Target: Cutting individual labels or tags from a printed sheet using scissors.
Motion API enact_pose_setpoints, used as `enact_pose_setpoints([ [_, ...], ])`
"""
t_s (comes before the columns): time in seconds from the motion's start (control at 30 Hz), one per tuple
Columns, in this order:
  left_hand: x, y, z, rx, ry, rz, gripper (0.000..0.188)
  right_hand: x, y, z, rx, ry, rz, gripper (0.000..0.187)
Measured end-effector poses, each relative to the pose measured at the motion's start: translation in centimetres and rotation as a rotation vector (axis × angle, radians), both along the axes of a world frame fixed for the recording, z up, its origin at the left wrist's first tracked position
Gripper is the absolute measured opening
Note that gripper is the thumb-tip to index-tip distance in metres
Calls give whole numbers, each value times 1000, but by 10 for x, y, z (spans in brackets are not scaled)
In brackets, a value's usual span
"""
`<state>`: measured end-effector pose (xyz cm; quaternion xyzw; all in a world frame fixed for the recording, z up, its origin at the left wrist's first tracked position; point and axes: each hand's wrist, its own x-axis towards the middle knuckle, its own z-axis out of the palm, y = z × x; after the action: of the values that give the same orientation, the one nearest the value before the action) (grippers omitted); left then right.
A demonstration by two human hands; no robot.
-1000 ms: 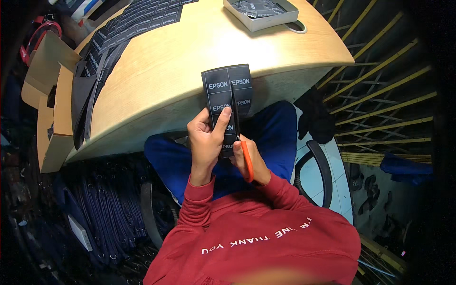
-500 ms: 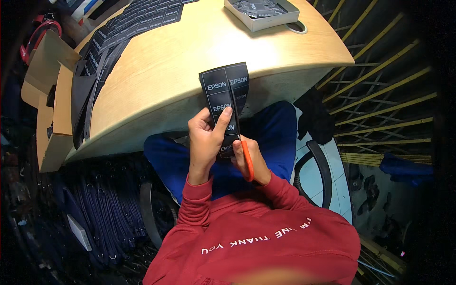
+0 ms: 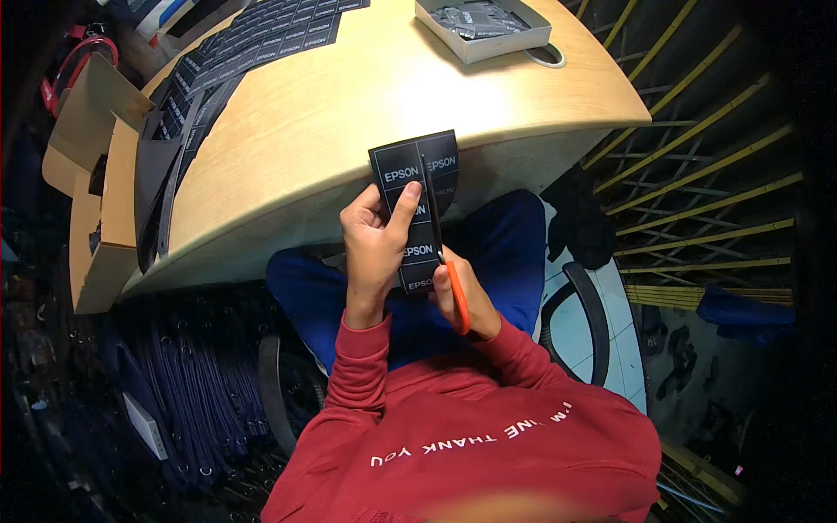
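Observation:
My left hand [image 3: 375,231] pinches a black sheet of printed labels [image 3: 400,154], thumb on its face and fingers behind. White lines divide the sheet into small rectangles with pale lettering. My right hand [image 3: 464,292] grips the orange handles of the scissors [image 3: 457,296], which point away from me. Their dark blades lie along the sheet between two columns of labels. The right-hand column bends back a little from the blades. Sheet and scissors are above my lap, in front of the table's near edge. The right fingers are partly hidden behind the handles.
On the curved wooden table [image 3: 288,131], more black label sheets [image 3: 261,44] lie at the far left, and a white box [image 3: 488,48] of cut black pieces stands at the back. An open cardboard box [image 3: 113,209] adjoins the left edge. A yellow-barred folding gate [image 3: 706,192] is at right.
The sheet sits slightly lower and nearer to me. My left thumb has moved up the sheet toward its far end. The scissors remain between the columns, shifted slightly.

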<state>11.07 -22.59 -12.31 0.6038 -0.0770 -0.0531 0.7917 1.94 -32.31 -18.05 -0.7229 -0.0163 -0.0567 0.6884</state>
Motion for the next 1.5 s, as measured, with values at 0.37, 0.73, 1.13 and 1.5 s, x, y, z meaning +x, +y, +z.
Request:
enact_pose_setpoints([
  [0.37,-9,7,-5,52,18,-78,12,3,-2,-5,-61,-21,-18,67],
  [0.73,-10,7,0,64,51,-84,13,-1,0,11,-85,65,-19,56],
  [1.13,-10,7,-2,50,72,-79,13,-2,2,8,-15,88,-25,50],
  [1.5,2,32,43,212,-282,-158,50,-7,-12,5,-96,-24,45,45],
])
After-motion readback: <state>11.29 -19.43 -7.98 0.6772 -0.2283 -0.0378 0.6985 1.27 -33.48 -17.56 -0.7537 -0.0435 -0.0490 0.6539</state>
